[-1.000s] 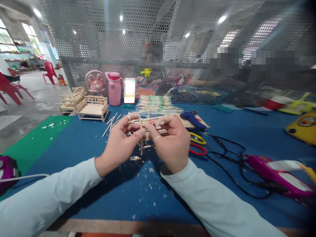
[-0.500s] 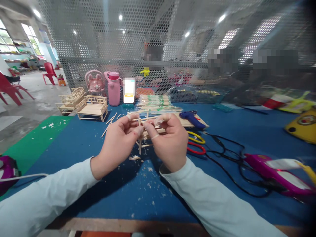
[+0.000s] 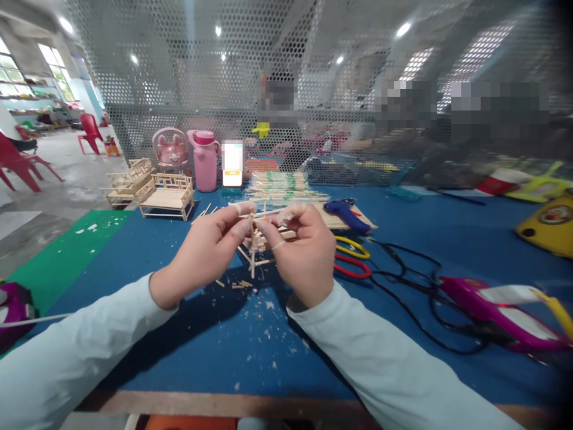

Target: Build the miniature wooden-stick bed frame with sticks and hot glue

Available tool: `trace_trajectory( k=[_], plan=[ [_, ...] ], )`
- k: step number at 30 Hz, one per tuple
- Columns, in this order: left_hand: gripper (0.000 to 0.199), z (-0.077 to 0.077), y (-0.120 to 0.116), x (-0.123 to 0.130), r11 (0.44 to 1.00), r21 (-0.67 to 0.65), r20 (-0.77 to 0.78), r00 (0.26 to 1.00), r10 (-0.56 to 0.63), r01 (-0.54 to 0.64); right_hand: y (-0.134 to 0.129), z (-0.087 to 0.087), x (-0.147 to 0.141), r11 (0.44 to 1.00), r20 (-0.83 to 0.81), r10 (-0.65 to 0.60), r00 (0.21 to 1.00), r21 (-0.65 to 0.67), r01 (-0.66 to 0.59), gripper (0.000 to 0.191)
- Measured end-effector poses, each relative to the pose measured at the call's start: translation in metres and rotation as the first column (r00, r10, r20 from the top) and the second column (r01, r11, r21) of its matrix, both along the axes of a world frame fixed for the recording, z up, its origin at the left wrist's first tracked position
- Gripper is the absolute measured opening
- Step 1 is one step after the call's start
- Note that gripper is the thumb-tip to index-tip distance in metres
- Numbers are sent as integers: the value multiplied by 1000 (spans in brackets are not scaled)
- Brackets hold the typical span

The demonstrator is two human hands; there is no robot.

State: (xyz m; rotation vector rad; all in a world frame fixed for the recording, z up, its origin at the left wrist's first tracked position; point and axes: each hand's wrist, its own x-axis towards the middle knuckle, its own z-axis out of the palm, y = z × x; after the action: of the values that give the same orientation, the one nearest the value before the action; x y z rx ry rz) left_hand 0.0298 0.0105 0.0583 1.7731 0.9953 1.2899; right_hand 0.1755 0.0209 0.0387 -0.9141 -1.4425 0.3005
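Observation:
A small frame of wooden sticks (image 3: 253,257) stands on the blue table between my hands, partly hidden by them. My left hand (image 3: 210,248) pinches its near upper corner between thumb and forefinger. From the other side my right hand (image 3: 307,251) closes thumb and fingers on the same corner. Pale wrappings or residue cover some fingertips. Short stick offcuts (image 3: 242,285) lie below the frame. Behind it is a bundle of sticks (image 3: 282,185) in green-marked wrapping. A blue glue gun (image 3: 347,215) and scissors with yellow and red handles (image 3: 353,267) lie right of my right hand.
Two finished-looking miniature stick benches (image 3: 165,197) stand at the left back, beside a pink bottle (image 3: 205,161) and a lit phone (image 3: 232,164). Black cables (image 3: 407,304) run to a magenta device (image 3: 501,313) at right. A perforated metal screen (image 3: 179,77) rises behind; people sit beyond it.
My left hand has shifted slightly left and its wrist has dropped outward, showing more of the frame's left side. My right hand stays at the corner, nearly unmoved.

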Motion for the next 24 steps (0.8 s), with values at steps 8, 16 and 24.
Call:
trace_trajectory(
  k=[8,16,24],
  plan=[
    [32,11,2,2,953,-280,249,967,-43,114,-3,4,-2,1000,-23,11,1000,-11,-11,22],
    [41,8,4,-1,963,-213,186,975,-124,163,-4,5,-2,999,-36,34,999,-22,-35,23],
    [31,7,-1,3,987,-129,143,987,-77,96,-4,2,-2,999,-22,28,999,-16,-29,22]
  ],
)
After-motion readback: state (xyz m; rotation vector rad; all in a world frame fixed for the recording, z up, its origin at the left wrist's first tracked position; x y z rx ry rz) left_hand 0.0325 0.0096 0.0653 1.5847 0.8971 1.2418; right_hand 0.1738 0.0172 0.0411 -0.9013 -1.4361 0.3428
